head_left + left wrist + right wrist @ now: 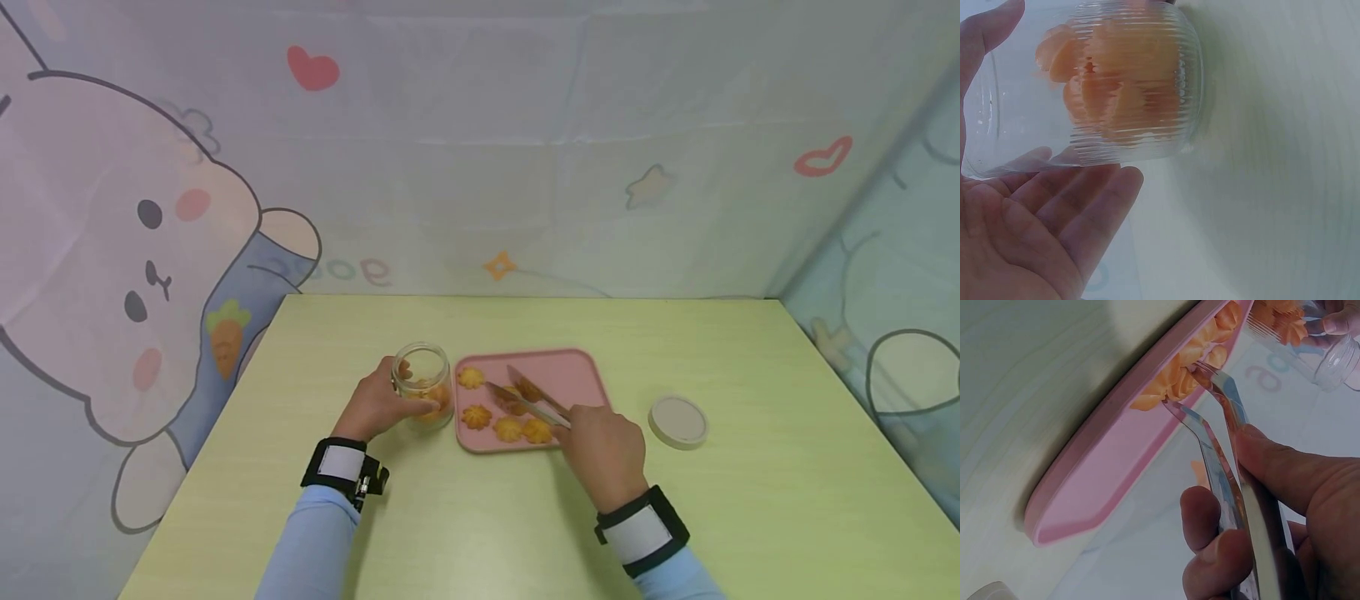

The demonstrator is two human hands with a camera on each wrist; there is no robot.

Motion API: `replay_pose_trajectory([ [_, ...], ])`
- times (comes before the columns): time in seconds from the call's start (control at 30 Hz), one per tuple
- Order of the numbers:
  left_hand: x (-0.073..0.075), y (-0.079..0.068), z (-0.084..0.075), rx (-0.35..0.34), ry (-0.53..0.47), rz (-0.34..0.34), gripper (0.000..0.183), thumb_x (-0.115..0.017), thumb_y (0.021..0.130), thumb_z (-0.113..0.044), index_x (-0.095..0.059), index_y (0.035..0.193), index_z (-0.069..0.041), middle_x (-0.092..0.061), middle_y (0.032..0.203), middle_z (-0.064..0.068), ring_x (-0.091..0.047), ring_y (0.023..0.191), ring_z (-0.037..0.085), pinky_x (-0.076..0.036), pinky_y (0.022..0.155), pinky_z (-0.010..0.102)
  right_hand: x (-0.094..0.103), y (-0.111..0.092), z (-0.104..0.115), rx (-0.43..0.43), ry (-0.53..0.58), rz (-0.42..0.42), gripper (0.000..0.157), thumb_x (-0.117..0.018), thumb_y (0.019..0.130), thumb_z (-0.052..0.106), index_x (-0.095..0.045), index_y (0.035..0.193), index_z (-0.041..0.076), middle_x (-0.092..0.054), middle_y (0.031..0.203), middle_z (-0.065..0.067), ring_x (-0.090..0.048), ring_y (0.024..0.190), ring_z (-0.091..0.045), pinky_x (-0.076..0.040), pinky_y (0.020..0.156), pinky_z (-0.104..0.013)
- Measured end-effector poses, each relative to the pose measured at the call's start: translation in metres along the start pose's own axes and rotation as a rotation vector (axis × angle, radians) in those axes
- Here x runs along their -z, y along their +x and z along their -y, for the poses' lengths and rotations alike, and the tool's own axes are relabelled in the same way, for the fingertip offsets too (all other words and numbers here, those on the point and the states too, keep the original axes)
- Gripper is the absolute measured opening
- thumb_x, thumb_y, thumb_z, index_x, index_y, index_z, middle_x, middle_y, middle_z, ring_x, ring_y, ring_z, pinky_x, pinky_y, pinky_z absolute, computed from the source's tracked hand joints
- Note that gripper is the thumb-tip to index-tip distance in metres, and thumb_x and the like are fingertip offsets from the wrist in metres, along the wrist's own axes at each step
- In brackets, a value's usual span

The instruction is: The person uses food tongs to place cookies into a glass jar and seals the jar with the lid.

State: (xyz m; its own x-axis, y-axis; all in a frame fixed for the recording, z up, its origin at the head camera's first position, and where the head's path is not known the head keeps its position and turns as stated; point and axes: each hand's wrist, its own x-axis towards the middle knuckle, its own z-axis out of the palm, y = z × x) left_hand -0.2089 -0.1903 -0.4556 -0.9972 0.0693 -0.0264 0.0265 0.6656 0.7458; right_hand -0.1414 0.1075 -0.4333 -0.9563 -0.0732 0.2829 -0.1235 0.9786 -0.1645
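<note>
My left hand [378, 407] grips a clear glass jar [422, 362] from its left side, thumb on the near side and fingers behind. Seen through the ribbed glass in the left wrist view, several orange-yellow, swirl-shaped cookies [1125, 94] fill the lower part. To the right of the jar lies a pink tray [573, 377] with several flower-shaped cookies [507, 429]. Over it, my right hand [606, 457] holds metal tongs [1225, 465] between thumb and fingers. The parted tips of the tongs reach down at a cookie [1179, 381] in the tray.
A round, pale lid [678, 421] lies on the light wooden table [750, 500], right of the tray. Behind the table hangs a printed cloth [480, 167] with a cartoon rabbit, and another cloth stands along the right side.
</note>
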Motion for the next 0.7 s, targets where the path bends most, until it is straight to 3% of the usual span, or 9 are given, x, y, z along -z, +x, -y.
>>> replay_pose_trajectory([
  [0.7,0.001,-0.001,-0.001,0.012,0.011,0.007,0.081,-0.082,0.065,-0.047,-0.046,0.123,-0.005,-0.059,0.122,0.022,-0.056,0.103,0.030,-0.050,0.082,0.047,0.002,-0.001,-0.011,-0.035,0.064,0.008,0.033,-0.076,0.076,0.039,-0.070,0.071,0.007,-0.052,0.047,-0.004,-0.044,0.037,-0.018,-0.029,0.030,-0.031],
])
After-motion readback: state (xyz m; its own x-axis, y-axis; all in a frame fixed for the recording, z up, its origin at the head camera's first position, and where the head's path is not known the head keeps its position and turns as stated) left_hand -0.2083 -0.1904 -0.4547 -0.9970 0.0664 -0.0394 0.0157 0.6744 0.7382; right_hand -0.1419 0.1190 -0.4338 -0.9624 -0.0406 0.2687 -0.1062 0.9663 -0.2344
